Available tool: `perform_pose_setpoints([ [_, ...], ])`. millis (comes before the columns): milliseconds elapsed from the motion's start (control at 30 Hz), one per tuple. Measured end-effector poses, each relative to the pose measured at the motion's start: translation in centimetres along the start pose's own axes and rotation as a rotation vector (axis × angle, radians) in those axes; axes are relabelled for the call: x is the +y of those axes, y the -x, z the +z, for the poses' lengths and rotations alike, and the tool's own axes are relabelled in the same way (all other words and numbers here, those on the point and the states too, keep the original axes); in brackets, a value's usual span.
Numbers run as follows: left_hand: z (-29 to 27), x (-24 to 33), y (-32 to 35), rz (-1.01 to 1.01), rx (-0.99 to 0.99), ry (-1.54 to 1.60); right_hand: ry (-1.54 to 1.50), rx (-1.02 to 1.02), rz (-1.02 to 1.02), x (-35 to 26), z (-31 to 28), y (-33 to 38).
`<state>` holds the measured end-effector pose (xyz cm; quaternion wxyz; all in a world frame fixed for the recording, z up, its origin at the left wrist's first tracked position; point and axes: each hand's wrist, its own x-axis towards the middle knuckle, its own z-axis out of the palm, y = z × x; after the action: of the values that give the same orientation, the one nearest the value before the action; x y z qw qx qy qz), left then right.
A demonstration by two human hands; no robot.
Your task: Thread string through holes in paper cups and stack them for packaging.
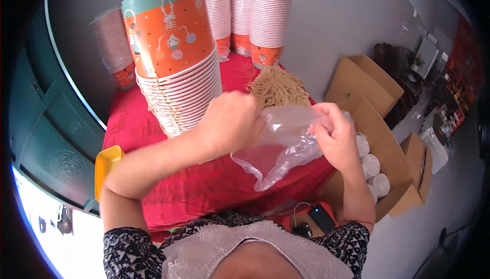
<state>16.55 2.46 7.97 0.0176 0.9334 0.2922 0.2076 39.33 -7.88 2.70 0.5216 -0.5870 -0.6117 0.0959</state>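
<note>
A clear plastic bag (291,149) stretches between my two hands over the red tablecloth. My left hand (232,118) is closed in a fist on the bag's left side. Thumb and fingers of my right hand (337,138) pinch the bag's right edge. Just left of my left hand stands a tall stack of paper buckets (178,95), their rims nested together. The top bucket is upside down, orange and teal with skeleton drawings, and tan cords hang along the stack's side. Beyond the bag lies a heap of tan cords (279,87).
More bucket stacks (270,11) in plastic stand at the back of the red-covered table (173,197). A yellow container (106,169) is at the left edge. At right, an open cardboard box (380,141) holds white round items (371,166). A black device (321,218) with a cable lies near me.
</note>
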Motion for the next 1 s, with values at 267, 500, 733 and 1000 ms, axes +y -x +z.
perform_pose_setpoints([
  [267,-8.0,-2.9,-14.1,0.253,-0.345,-0.07,-0.638,-0.31,0.45,1.4,-0.4,-7.7],
  [500,-20.0,-2.2,-13.9,0.11,0.077,0.315,-0.834,-0.026,-0.006,-4.8,2.5,-20.0],
  [733,-26.8,-9.2,-12.3,-0.123,0.341,-0.182,-0.785,0.102,-0.266,-9.7,7.7,-29.8],
  [1000,-26.2,-31.2,-4.4,0.34,0.367,-0.895,-0.16,0.142,-0.631,-9.1,17.4,-30.9],
])
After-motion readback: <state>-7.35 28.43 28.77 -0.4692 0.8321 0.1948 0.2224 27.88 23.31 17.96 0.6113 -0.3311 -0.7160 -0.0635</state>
